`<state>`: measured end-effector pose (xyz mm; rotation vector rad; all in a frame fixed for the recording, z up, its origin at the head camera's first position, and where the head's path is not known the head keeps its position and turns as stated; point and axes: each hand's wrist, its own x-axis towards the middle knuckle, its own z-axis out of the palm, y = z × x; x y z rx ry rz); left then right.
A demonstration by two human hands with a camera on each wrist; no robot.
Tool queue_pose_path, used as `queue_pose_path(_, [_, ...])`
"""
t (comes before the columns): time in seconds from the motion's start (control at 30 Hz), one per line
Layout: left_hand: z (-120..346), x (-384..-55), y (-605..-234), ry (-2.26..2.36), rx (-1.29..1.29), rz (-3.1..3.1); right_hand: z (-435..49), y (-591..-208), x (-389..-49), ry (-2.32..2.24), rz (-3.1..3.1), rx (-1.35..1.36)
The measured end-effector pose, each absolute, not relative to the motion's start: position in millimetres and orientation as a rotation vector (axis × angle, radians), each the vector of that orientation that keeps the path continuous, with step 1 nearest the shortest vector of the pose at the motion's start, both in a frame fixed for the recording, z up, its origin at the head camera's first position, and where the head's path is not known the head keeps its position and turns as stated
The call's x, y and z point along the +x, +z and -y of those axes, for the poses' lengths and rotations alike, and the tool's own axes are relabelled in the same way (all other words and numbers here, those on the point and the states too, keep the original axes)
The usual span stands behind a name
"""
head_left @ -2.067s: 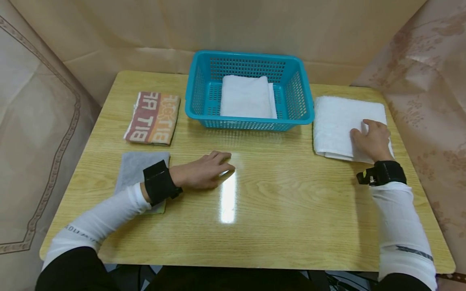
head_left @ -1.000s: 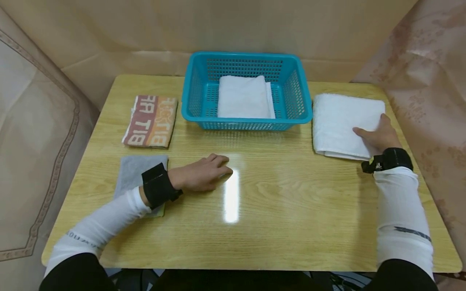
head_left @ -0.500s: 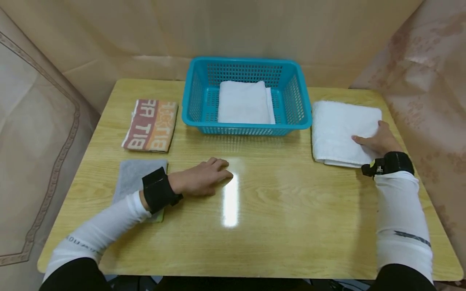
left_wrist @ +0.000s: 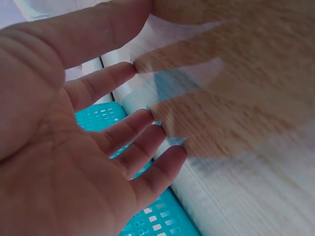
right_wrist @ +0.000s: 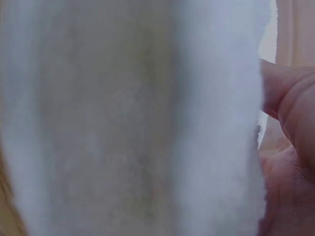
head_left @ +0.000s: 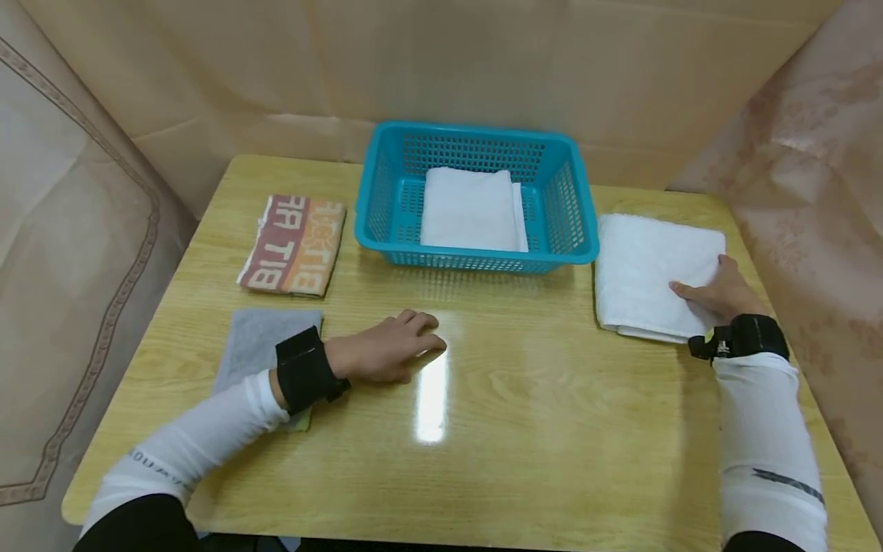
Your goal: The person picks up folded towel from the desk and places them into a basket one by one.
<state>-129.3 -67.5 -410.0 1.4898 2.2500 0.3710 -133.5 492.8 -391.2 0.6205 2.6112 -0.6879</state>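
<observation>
My right hand [head_left: 726,290] holds a folded white towel [head_left: 655,268] at its near right edge. The thumb lies on top and the other fingers are hidden past the edge. In the right wrist view the blurred folds of the towel [right_wrist: 123,118] fill most of the picture, with part of the hand [right_wrist: 290,128] at the right. My left hand [head_left: 386,346] rests on the table with fingers spread and nothing in it. Its fingertips meet their own reflection in the left wrist view, where the palm [left_wrist: 64,162] shows bare.
A blue plastic basket [head_left: 476,259] stands at the back middle with a folded white cloth [head_left: 472,211] inside. To its left lies a folded red and orange patterned towel [head_left: 293,245]. A grey cloth [head_left: 265,345] lies partly under the left wrist. Curtains hang behind and at both sides.
My right hand has slid from the top of the white towel to its right edge, and its fingers have gone past that edge. The left hand stays put. The head view tilts slightly.
</observation>
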Motion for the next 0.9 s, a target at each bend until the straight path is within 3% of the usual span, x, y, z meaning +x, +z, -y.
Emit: queue_pose_path(0.9, [67.4,-124.4,-407.4,0.366,1.479,-2.277,-477.9,-393.1,-116.1,-0.685,-2.627,0.563])
